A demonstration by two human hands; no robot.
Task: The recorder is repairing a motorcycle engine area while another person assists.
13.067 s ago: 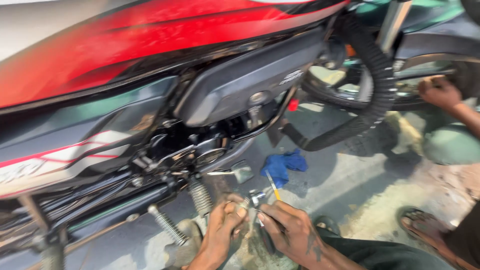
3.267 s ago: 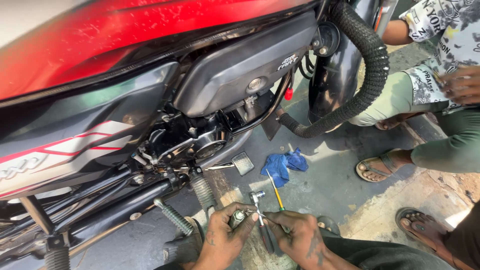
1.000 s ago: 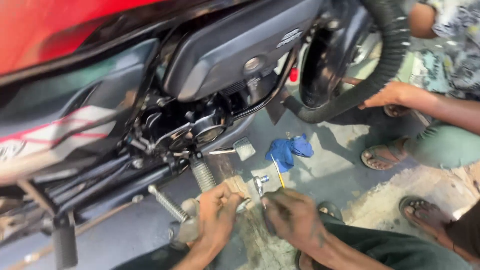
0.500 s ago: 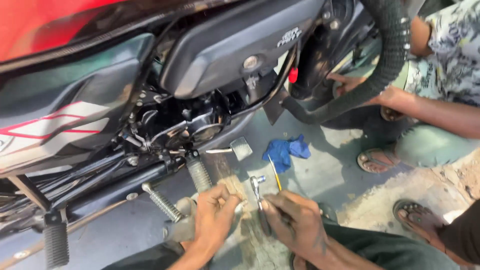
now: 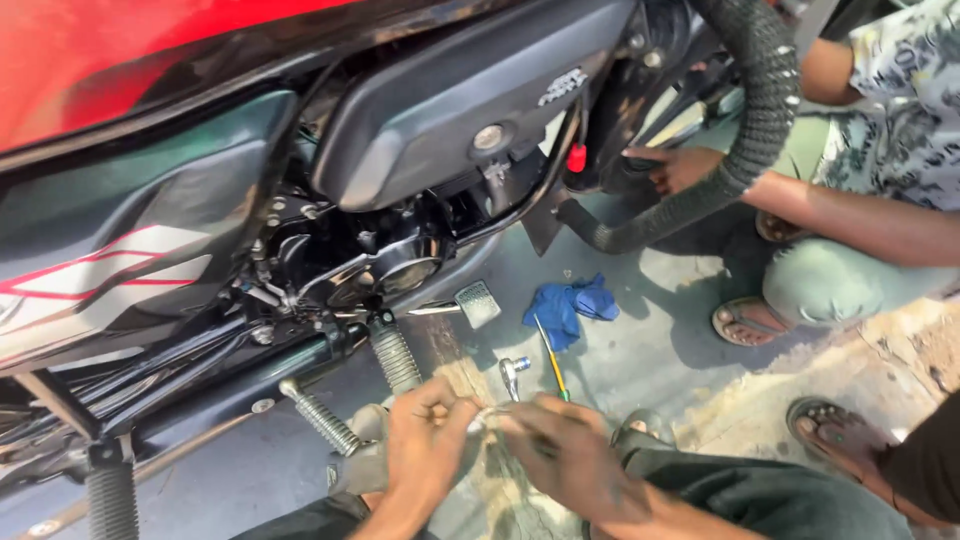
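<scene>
Both hands, left hand (image 5: 425, 450) and right hand (image 5: 565, 462), pinch a small metal part (image 5: 487, 420) together beside the ratchet wrench (image 5: 513, 374); fitting seems underway, next needing steady alignment.

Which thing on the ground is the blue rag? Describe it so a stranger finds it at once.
Start at the motorcycle's black engine and drop to the grey concrete floor right of the ridged brake pedal. The blue rag lies crumpled there, above the yellow-handled screwdriver and the small metal ratchet. It is the only soft, bright blue thing among metal tools.
</scene>
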